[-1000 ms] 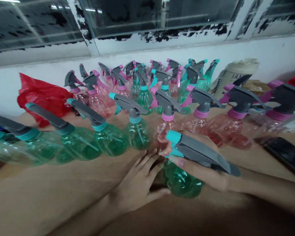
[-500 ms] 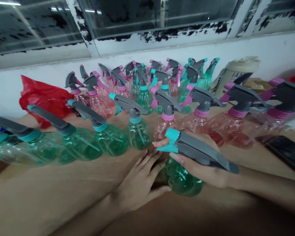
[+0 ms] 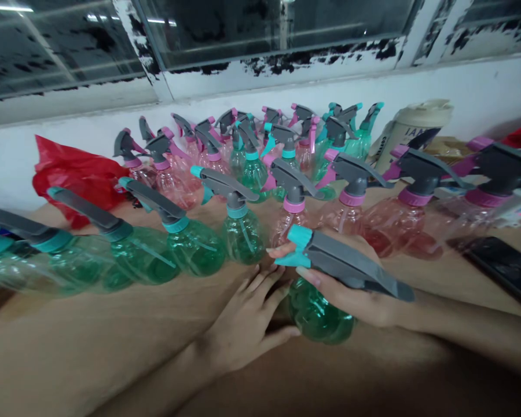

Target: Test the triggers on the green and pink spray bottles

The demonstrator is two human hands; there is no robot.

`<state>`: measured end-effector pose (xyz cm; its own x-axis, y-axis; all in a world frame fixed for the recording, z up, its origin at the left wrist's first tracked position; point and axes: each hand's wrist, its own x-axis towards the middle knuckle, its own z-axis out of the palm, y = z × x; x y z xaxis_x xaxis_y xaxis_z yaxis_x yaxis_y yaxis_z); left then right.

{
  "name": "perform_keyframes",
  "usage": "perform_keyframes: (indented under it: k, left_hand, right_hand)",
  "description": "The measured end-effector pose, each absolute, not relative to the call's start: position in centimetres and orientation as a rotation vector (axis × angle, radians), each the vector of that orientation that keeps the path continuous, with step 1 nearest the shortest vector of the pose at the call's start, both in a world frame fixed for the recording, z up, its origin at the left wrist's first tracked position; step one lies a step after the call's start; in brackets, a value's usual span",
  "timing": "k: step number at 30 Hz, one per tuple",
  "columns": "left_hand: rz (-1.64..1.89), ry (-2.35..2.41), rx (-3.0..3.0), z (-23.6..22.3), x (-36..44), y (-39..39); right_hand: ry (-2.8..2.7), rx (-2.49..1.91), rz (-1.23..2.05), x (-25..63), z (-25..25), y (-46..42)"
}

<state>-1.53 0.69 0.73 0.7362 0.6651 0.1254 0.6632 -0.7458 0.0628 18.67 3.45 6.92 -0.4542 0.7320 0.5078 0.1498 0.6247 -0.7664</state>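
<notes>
My right hand is closed around the neck of a green spray bottle, just under its grey and turquoise trigger head. The bottle's nozzle points to the left. My left hand lies flat on the wooden table, fingers spread, its thumb and fingertips close beside the bottle's body. Whether it touches the bottle I cannot tell. Just beyond my fingertips stands another green spray bottle, and to its right a pink spray bottle.
More green spray bottles line the left, and pink ones the right. Behind them stands a mixed cluster. A red plastic bag lies back left; a coffee cup and a phone are on the right.
The view shifts very slightly. The spray bottle in my right hand sits a touch further left; my left hand stays flat in place.
</notes>
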Motion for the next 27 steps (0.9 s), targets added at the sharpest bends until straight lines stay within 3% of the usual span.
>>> perform_keyframes:
  k: [27]
  left_hand:
    - [0.324,1.117,2.883,1.09,-1.55,0.6]
  right_hand:
    - [-1.998,-0.665,0.794,18.72,7.66,3.63]
